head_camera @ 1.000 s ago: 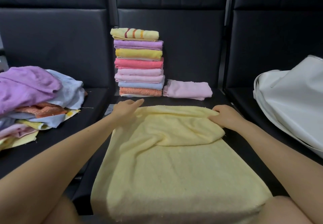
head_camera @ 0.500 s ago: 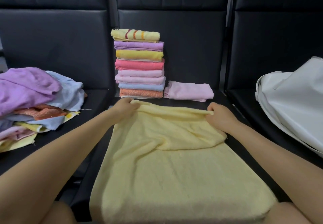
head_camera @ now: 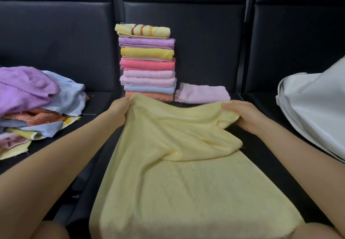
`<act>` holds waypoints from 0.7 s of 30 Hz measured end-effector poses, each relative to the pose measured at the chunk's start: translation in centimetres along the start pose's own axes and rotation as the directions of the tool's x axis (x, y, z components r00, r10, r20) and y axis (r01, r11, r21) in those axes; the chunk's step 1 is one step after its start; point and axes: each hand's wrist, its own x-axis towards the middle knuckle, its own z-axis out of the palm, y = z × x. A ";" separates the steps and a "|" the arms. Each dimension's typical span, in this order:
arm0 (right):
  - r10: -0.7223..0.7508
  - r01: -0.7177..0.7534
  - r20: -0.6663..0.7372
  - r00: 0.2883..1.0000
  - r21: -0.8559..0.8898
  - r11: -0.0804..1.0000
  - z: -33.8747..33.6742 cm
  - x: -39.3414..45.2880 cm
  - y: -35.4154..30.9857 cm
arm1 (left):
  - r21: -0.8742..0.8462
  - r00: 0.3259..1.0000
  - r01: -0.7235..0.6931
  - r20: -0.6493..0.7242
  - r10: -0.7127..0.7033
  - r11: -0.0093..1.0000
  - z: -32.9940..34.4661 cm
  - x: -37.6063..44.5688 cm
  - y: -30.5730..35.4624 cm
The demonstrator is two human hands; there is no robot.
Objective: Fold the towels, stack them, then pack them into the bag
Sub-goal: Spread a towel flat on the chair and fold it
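While gripped, yellow towel (head_camera: 186, 173) spans left hand (head_camera: 119, 111), right hand (head_camera: 242, 115).

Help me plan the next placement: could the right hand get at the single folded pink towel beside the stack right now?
Probably not yet. The right hand grips the yellow towel, so it is busy. Once freed, nothing seems to block the pink towel just beyond it.
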 end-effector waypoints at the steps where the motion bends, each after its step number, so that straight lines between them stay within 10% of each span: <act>1: -0.041 0.042 -0.004 0.999 0.081 0.996 0.1 0.0 -0.3 | -0.035 0.999 -0.036 0.030 0.037 0.999 0.0 0.0 0.4; 8: 0.008 0.018 -0.198 0.980 0.128 0.992 0.4 2.3 -0.3 | 0.179 0.992 -0.108 -0.050 0.118 0.978 -0.4 -0.4 0.0; 12: 0.010 -0.086 -0.293 0.956 -0.249 0.965 0.4 3.7 1.7 | 0.446 0.966 -0.082 -0.186 0.182 0.891 -0.8 -0.4 -1.3; 15: -0.159 -0.096 -0.338 0.928 -0.626 0.774 0.8 4.0 2.1 | 0.797 0.953 -0.079 -0.116 0.280 0.598 -1.0 -1.6 -1.4; 18: -0.341 -0.016 -0.224 0.913 -0.855 0.519 1.8 2.2 2.3 | 0.880 0.946 -0.183 0.036 0.323 0.438 -0.9 -4.7 -1.2; 21: -0.400 0.284 0.046 0.915 -0.777 0.561 3.9 -1.3 1.6 | 0.847 0.889 -0.396 0.257 0.379 0.355 -0.9 -8.7 -0.2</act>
